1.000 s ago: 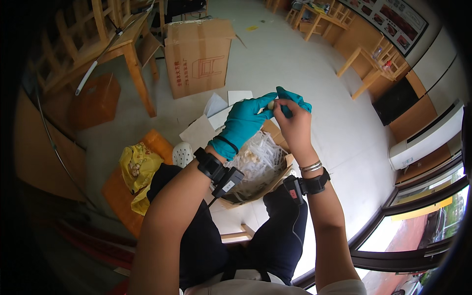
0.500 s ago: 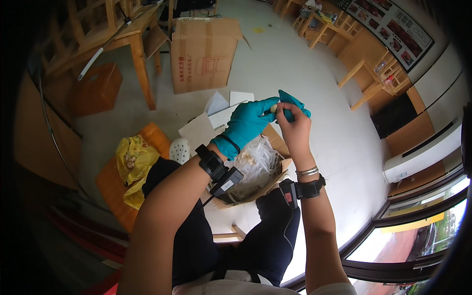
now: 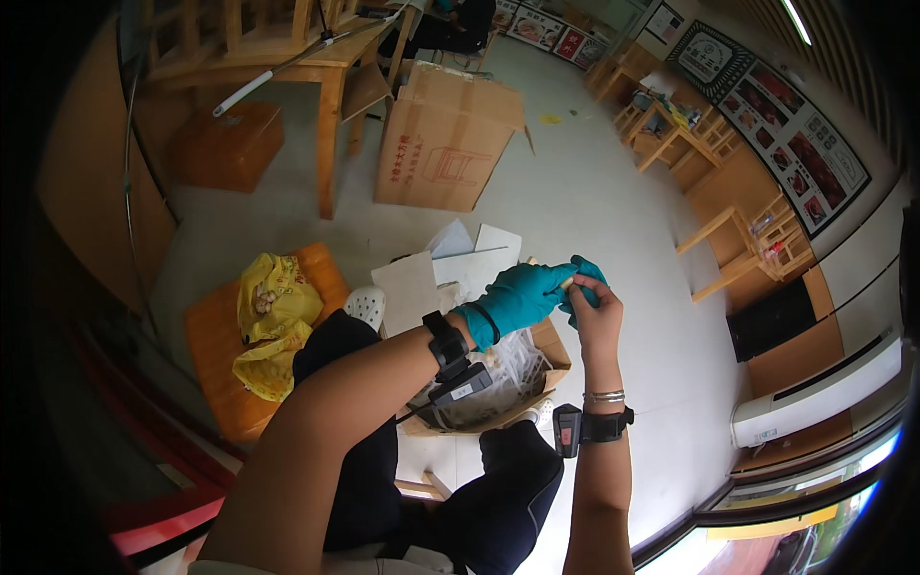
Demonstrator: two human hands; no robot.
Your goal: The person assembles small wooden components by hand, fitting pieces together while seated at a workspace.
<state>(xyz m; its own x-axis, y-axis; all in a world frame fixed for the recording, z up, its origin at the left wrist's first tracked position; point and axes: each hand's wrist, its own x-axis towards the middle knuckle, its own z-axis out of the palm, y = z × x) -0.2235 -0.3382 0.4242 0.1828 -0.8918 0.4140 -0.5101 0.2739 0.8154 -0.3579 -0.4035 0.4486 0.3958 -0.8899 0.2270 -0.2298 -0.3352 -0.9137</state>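
Note:
My left hand (image 3: pixel 527 295), in a teal glove, pinches a small pale garlic clove (image 3: pixel 567 284). The bare fingertips of my right hand (image 3: pixel 600 318) close on the same clove from the other side. More teal material (image 3: pixel 590 270) shows beyond my right fingers; whether it is a loose glove or part of the worn one, I cannot tell. Both hands are raised above an open cardboard box (image 3: pixel 554 347) holding crumpled clear plastic (image 3: pixel 522 369) and pale bits. To the left, a yellow plastic bag (image 3: pixel 305 305) lies open with garlic bulbs (image 3: pixel 264 302) inside.
The bag rests on an orange stool (image 3: pixel 213 350). Pale flat cardboard pieces (image 3: pixel 402 287) stick up beside the open box. A tall closed carton (image 3: pixel 446 134) and a wooden table (image 3: pixel 331 125) stand farther off. Wooden chairs (image 3: pixel 733 254) line the right wall. A person (image 3: pixel 470 24) sits at the back.
The view has shifted, so both hands sit lower and slightly farther right in the picture. Both still hold the clove between their fingertips.

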